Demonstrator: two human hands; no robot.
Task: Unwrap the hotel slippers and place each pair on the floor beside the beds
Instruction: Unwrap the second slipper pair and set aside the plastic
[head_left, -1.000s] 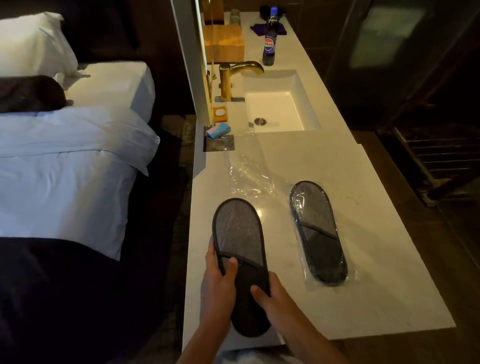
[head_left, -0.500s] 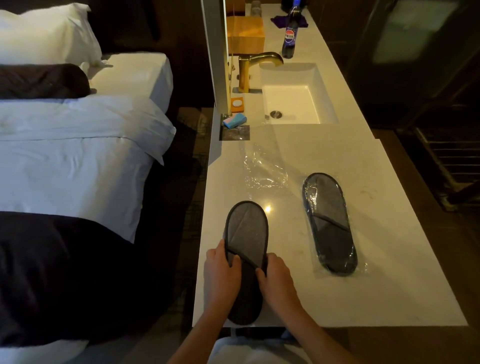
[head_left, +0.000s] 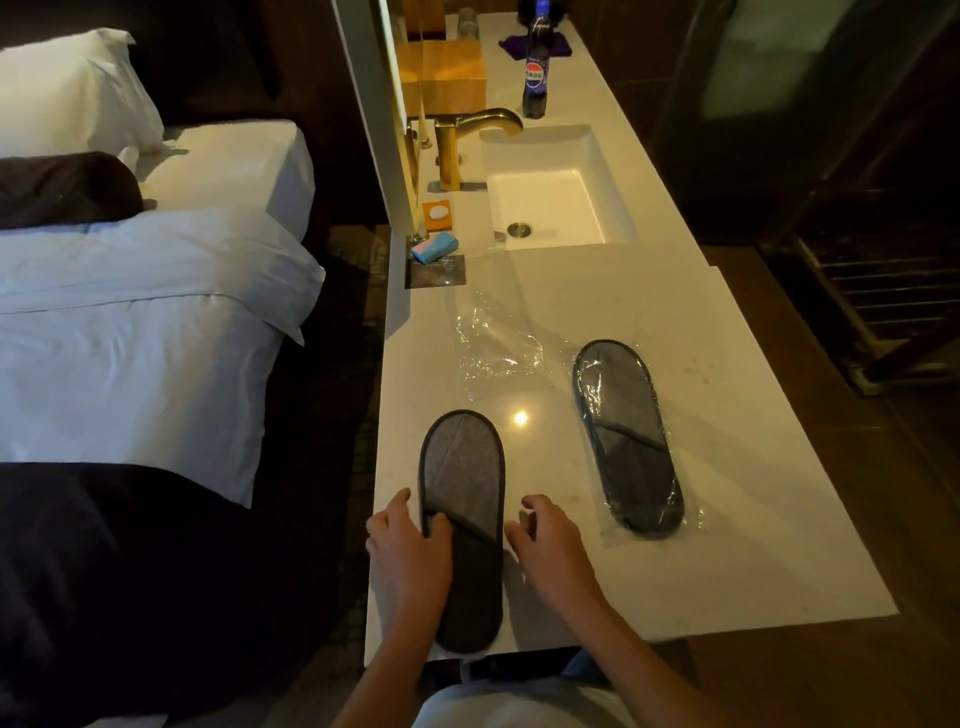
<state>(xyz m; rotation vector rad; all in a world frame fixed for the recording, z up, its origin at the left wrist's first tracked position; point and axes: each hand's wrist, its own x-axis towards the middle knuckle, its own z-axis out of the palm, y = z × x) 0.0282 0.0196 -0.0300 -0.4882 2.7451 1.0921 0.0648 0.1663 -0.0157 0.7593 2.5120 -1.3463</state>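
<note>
Grey fabric slippers (head_left: 462, 483) with black trim are sitting on a pale marbled surface (head_left: 727, 519); gold curved faucet (head_left: 467, 140) and white bed linen (head_left: 130, 322) are showing too.

Two slipper bundles lie on the counter (head_left: 727, 545) — one bare slipper bundle (head_left: 462, 525) at its near left edge, one wrapped slipper bundle (head_left: 626, 436) toward the middle, in clear plastic. One empty plastic wrapper (head_left: 498, 345) lies between them and the one sink (head_left: 558, 208). One gold tap (head_left: 467, 140), one cola bottle (head_left: 536, 73) at the far end, one wooden box (head_left: 444, 78), two small soap packets (head_left: 436, 231) by the left edge — and two hands (head_left: 410, 556), two beds (head_left: 135, 332)
</note>
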